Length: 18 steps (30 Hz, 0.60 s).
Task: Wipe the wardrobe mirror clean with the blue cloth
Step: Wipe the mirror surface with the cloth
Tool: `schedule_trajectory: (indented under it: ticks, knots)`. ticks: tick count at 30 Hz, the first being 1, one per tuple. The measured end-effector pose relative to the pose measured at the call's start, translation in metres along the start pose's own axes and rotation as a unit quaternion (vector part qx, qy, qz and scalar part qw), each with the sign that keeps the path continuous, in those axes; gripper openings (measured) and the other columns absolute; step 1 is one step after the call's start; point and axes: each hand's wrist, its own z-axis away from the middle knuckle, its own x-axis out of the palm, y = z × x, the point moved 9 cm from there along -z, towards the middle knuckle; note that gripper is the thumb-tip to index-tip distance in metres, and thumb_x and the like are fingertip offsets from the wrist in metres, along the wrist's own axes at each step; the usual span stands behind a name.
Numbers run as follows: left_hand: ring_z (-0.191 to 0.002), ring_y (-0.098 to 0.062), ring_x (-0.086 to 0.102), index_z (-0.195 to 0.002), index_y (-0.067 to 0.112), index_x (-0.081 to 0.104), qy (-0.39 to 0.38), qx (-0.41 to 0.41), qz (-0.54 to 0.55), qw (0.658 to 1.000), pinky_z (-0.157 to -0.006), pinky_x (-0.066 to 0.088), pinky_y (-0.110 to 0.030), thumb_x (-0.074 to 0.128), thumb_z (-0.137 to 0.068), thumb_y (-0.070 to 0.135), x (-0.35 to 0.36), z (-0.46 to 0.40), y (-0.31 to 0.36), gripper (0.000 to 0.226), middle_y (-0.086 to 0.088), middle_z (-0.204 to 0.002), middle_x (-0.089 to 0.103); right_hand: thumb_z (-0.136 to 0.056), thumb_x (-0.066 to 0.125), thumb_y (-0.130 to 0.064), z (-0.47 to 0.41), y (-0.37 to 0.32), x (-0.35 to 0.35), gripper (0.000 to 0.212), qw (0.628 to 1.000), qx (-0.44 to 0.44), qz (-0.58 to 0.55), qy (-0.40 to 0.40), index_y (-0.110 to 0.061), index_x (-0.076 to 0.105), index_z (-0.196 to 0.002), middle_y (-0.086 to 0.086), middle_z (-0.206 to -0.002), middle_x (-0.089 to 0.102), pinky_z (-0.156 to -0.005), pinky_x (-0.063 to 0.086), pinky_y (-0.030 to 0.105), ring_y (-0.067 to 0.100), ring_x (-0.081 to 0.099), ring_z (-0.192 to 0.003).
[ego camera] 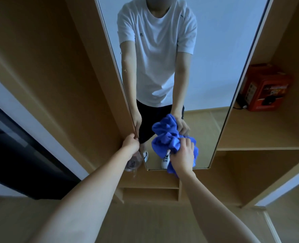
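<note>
Floor [145, 223]: pale wood boards under both forearms, nearest the camera.
Right hand [182, 156]: fingers curled into the bunched blue cloth [166, 137], pressing it against the lower part of the glass.
Left hand [130, 143]: well apart from the right, fingers closed on the left edge of the mirror [215, 58] panel, near its lower corner.
Blue cloth: crumpled in a wad against the glass, its reflection joined to it above.
Mirror: tall, narrow, framed by tan wardrobe [66, 76] panels; it reflects a person in a white T-shirt, dark shorts and white shoes.
Shelf [261, 130]: open compartment right of the mirror, holding a red box [266, 86] at the back.
</note>
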Motion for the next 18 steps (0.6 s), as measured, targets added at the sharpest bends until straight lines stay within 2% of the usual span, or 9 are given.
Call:
schedule_trajectory:
  ticks: [2,4,7,11,16,18]
  knots:
    - [-0.120,-0.030,0.056,-0.144,0.023,0.044,-0.005,-0.004,0.003,1.000,-0.091,0.056,-0.046,0.037,-0.105,0.023,-0.001,0.006,0.003,0.039,-0.004,-0.139,0.053,-0.074,0.066,-0.007,0.005,0.035,0.006,0.034,0.996,0.072,0.000,-0.051,-0.006,0.052,-0.105,0.013,-0.114,0.053,-0.086,0.042,0.040,0.034,0.045,-0.107]
    - [-0.115,-0.030,0.059,-0.138,0.023,0.048,-0.008,-0.009,0.004,1.000,-0.083,0.059,-0.043,0.037,-0.106,0.022,0.001,0.006,0.003,0.034,-0.005,-0.132,0.055,-0.076,0.064,-0.007,0.008,0.056,0.001,0.032,0.991,0.119,-0.003,-0.054,-0.007,0.050,-0.105,0.014,-0.116,0.052,-0.084,0.042,0.040,0.032,0.043,-0.106]
    - [-0.114,-0.031,0.057,-0.138,0.022,0.047,-0.002,-0.004,-0.008,1.000,-0.087,0.058,-0.047,0.038,-0.105,0.025,0.003,0.002,0.001,0.034,-0.006,-0.135,0.053,-0.073,0.064,-0.005,0.002,0.044,-0.022,0.035,0.996,0.086,-0.016,0.012,-0.007,0.051,-0.105,0.013,-0.114,0.051,-0.085,0.042,0.040,0.031,0.041,-0.104]
    - [-0.115,-0.036,0.053,-0.136,0.012,0.043,0.010,-0.002,-0.037,0.999,-0.095,0.053,-0.049,0.036,-0.106,0.022,0.010,0.002,0.006,0.033,-0.013,-0.137,0.048,-0.067,0.062,-0.001,-0.016,0.017,-0.066,0.034,0.986,0.070,-0.106,0.107,-0.006,0.052,-0.099,0.010,-0.109,0.052,-0.084,0.040,0.040,0.028,0.041,-0.101]
    - [-0.113,-0.037,0.054,-0.132,0.009,0.046,0.019,-0.016,-0.051,0.998,-0.091,0.051,-0.044,0.037,-0.103,0.015,0.016,0.001,0.004,0.031,-0.016,-0.132,0.052,-0.066,0.057,0.007,-0.025,0.006,-0.110,0.031,0.952,0.063,-0.205,0.217,-0.006,0.050,-0.094,0.009,-0.102,0.049,-0.083,0.041,0.038,0.025,0.043,-0.095]
    - [-0.112,-0.037,0.054,-0.131,0.009,0.047,0.021,-0.015,-0.058,0.998,-0.090,0.052,-0.043,0.037,-0.104,0.015,0.015,0.001,0.004,0.030,-0.016,-0.131,0.053,-0.068,0.058,0.005,-0.026,0.012,-0.107,0.029,0.956,0.053,-0.190,0.217,-0.006,0.049,-0.093,0.009,-0.101,0.049,-0.083,0.041,0.038,0.025,0.042,-0.094]
